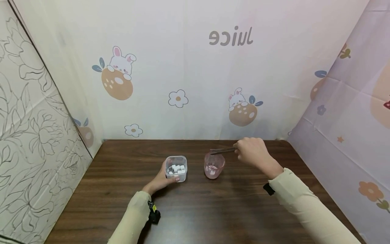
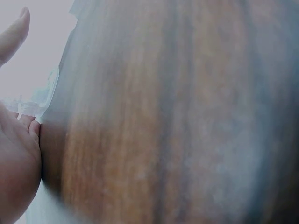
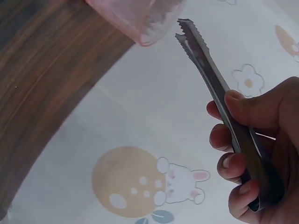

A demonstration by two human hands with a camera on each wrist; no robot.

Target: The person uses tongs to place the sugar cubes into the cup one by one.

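Observation:
My left hand (image 1: 160, 180) grips the side of a clear square plastic container (image 1: 182, 177) holding several white cubes (image 1: 178, 168). The left wrist view catches only part of that hand (image 2: 16, 161) and a washed-out edge of the container. To the right stands a pink see-through glass (image 1: 214, 162), with something pale near its bottom. Metal tongs (image 1: 223, 150) are held by my right hand (image 1: 253, 151), their tips above the glass rim. In the right wrist view, fingers and thumb wrap the tongs (image 3: 210, 72); the serrated tips stand slightly apart with nothing between them.
Both vessels are on a dark brown wooden table (image 1: 195, 210). A pale printed curtain (image 1: 182, 67) with rabbits and flowers hangs behind the table's back edge. More printed cloth closes off the left and right sides.

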